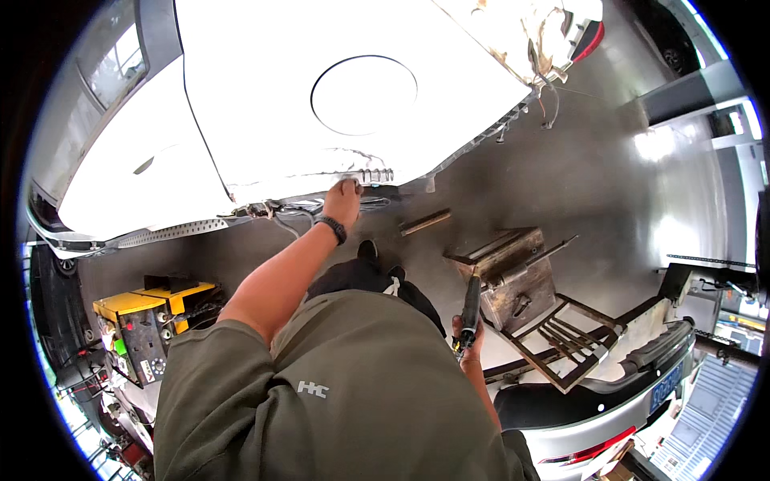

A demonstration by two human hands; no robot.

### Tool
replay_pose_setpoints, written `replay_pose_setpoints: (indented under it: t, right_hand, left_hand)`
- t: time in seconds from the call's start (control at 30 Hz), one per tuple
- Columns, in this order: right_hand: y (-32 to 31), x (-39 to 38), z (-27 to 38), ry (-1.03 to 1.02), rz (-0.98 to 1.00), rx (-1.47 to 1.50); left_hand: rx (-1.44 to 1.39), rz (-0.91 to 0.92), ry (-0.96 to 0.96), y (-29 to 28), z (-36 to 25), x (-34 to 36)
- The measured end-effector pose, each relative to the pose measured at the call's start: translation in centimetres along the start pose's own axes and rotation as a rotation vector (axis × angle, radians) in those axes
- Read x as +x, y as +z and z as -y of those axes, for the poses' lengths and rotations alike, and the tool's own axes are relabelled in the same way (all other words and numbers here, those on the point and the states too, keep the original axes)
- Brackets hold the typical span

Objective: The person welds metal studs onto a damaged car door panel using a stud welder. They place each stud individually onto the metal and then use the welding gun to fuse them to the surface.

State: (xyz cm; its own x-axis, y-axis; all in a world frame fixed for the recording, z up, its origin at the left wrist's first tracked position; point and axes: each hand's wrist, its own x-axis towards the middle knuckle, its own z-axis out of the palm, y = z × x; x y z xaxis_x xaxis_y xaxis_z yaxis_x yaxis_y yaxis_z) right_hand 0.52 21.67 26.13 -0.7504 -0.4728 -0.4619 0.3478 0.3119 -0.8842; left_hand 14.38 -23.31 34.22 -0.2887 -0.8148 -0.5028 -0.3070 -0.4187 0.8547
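Note:
In front of me is the white side panel of a car [265, 96], with a round fuel-flap outline. My left hand [345, 202], a dark watch on its wrist, reaches to the panel's lower edge. Its fingers are closed there, and what they hold, if anything, is hidden. Just right of them, a row of small wire loops [375, 175] stands along a scuffed, creased strip. Down by my right side, my right hand [470, 337] is wrapped round a black-handled tool [472, 301], held upright; its exact kind does not show.
A worn box-like stand [521, 297] is on the floor at right, with a metal rod on it. Beside it lie a slatted metal frame [561, 341] and a detached bumper [593, 433]. A yellow-topped machine [136, 305] stands at left. A short bar [425, 222] lies under the car's edge.

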Motion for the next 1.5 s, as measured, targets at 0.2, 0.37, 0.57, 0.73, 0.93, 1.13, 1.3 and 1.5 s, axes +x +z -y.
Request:
replay_pose_setpoints:
  t: [0.2,0.37,0.57,0.73,0.93,1.13,1.3,1.5]
  right_hand:
    - [-0.6,3.5,2.8,0.405,-0.018,0.586]
    - [-4.2,9.5,-0.4,0.453,0.201,0.686]
    - [-7.7,19.2,-0.4,0.513,0.238,0.557]
    - [-8.8,26.1,1.1,0.637,0.424,0.704]
    - [-12.3,32.0,-4.4,0.681,0.38,0.727]
    - [-10.9,29.1,-2.1,0.586,0.285,0.446]
    - [-11.6,26.9,-1.9,0.398,0.319,0.112]
    - [-13.7,26.1,-4.3,0.353,0.227,0.229]
  left_hand:
    - [-0.505,0.228,-0.264,-1.0,1.3,-3.4]
    - [-0.703,0.227,-0.336,-2.0,-1.8,-3.0]
    - [-0.721,0.057,-0.322,-0.4,-1.9,-3.1]
    - [-0.525,-0.136,-0.163,1.2,-1.6,-3.6]
    - [0.504,-0.359,0.12,3.1,-5.2,-4.6]
    - [0.807,-0.342,0.158,3.1,-5.9,-4.1]
    - [0.824,-0.402,0.293,2.9,-4.6,-3.2]
    - [0.473,-0.415,0.278,3.9,-2.2,-1.9]
